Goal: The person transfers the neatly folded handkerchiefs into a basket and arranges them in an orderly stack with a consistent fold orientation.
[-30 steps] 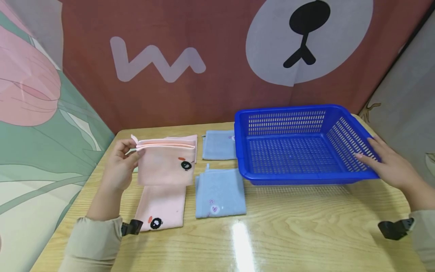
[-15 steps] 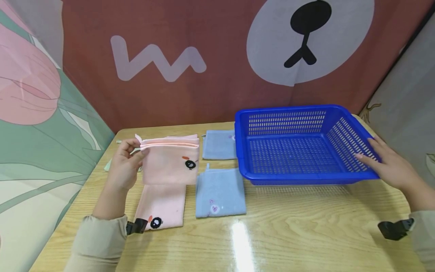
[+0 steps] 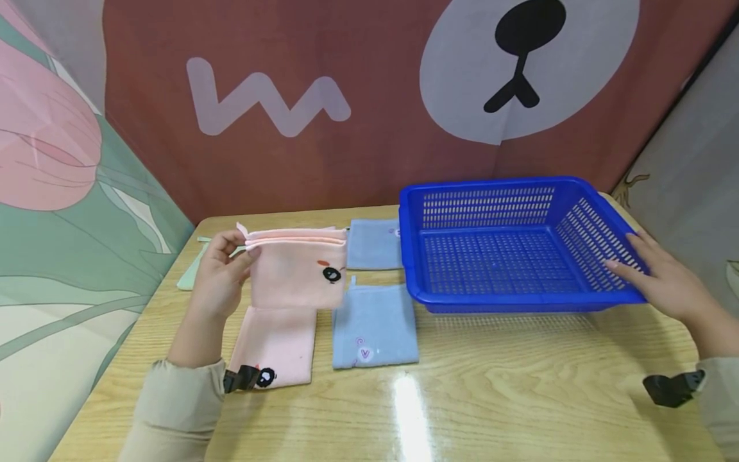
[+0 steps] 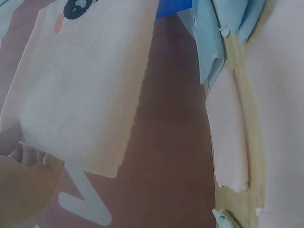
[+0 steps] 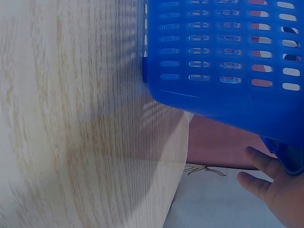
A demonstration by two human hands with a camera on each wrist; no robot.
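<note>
My left hand (image 3: pixel 222 276) pinches a folded pink towel (image 3: pixel 297 276) by its left corner, near its hanging loop. The towel hangs above the table, its folded layers along the top and an embroidered eye at lower right. In the left wrist view the same towel (image 4: pixel 80 95) fills the upper left. Below it lies another folded pink towel (image 3: pixel 283 346); a pink edge behind is mostly hidden. My right hand (image 3: pixel 664 276) holds the right rim of a blue plastic basket (image 3: pixel 491 298), thumb inside. In the right wrist view, fingers (image 5: pixel 256 185) extend beneath the rim.
Two folded blue towels, a near one (image 3: pixel 375 327) and a far one (image 3: pixel 374 244), lie left of the basket, which partly covers the far one. A green towel (image 3: pixel 190 273) lies behind my left wrist. Printed cloth (image 3: pixel 260 173) hangs behind the wooden table (image 3: pixel 491 398).
My left hand has carried the pink towel to the right and slightly up, uncovering more of the green towel. The right hand and basket have stayed in place.
</note>
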